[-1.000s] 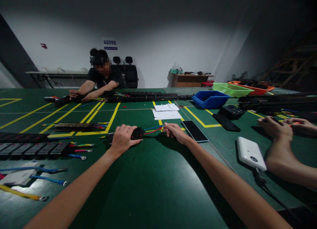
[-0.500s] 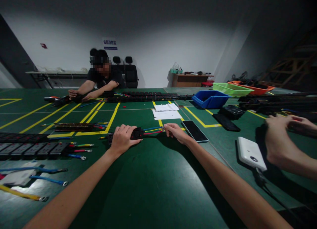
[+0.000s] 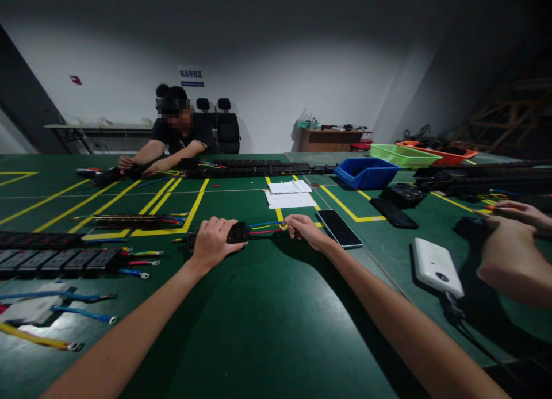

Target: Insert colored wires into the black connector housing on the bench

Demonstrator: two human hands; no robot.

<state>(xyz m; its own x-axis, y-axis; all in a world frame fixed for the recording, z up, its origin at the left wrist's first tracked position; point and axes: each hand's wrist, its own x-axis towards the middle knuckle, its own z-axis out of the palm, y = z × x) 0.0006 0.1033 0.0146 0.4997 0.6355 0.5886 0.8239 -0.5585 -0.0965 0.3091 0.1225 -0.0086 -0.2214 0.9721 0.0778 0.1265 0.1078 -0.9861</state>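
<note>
My left hand (image 3: 214, 241) is wrapped over a black socket strip (image 3: 238, 232) lying on the green table. Blue, yellow-green and red wires (image 3: 265, 229) run from the strip's right end. At their tips my right hand (image 3: 304, 229) pinches the wire ends, where small terminals sit partly hidden by the fingers. A phone (image 3: 340, 229) lies just right of my right hand. Left of my left hand rests a bundle of narrow dark strips (image 3: 133, 222) with coloured wires.
More socket strips (image 3: 64, 262) and lugged cables (image 3: 81, 314) lie at left. White papers (image 3: 291, 194), a blue bin (image 3: 366, 173), a second phone (image 3: 394, 213) and a white corded device (image 3: 436, 267) lie ahead and right. A co-worker (image 3: 176, 129) works opposite; another person's hands (image 3: 513, 244) are at right.
Both my hands keep nearly the same place, with the right fingers shifting slightly at the wire ends. The hands of the person at right have moved rightward and apart.
</note>
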